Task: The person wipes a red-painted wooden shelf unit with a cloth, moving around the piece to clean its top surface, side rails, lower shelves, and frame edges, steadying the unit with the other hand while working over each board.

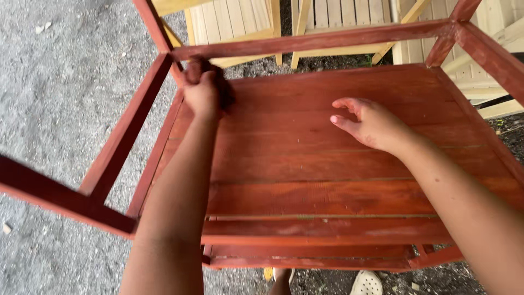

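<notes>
Left hand [203,87] is clenched on a dark rag [225,90], rubbing stain into the far left corner of the red slatted shelf [305,180]. Right hand [371,124] rests released on the slats, steadying. Next, likely work along the rail [316,41].

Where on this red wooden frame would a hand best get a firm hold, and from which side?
Probably the top rail of the red wooden frame, gripped from above: it is a narrow square bar with open space beneath, so fingers can wrap it. The left hand is at the far-left corner; the right hand rests spread on the flat slats, which offer no grip.
</notes>
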A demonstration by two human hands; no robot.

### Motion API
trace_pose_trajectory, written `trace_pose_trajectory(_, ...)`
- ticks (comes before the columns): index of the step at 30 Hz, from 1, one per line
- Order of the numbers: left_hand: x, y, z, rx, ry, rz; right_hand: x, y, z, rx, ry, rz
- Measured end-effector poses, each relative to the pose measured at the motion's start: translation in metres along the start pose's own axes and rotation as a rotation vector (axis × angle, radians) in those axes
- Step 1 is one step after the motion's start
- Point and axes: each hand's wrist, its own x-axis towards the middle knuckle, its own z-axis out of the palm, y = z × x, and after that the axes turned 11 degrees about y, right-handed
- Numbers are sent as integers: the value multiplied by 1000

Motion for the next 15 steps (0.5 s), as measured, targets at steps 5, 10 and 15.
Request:
trace_pose_trajectory(5, 61, -5, 2, -149, -12, -43, 9, 9, -31, -247, 4, -48)
trace_pose_trajectory(10, 12, -15, 71, 378, 26, 323, -10, 30, -57, -231, -5, 53)
trace_pose_trajectory(15, -131, 0, 186, 368, -295, 261, -37, 45, -75, -238, 62, 22)
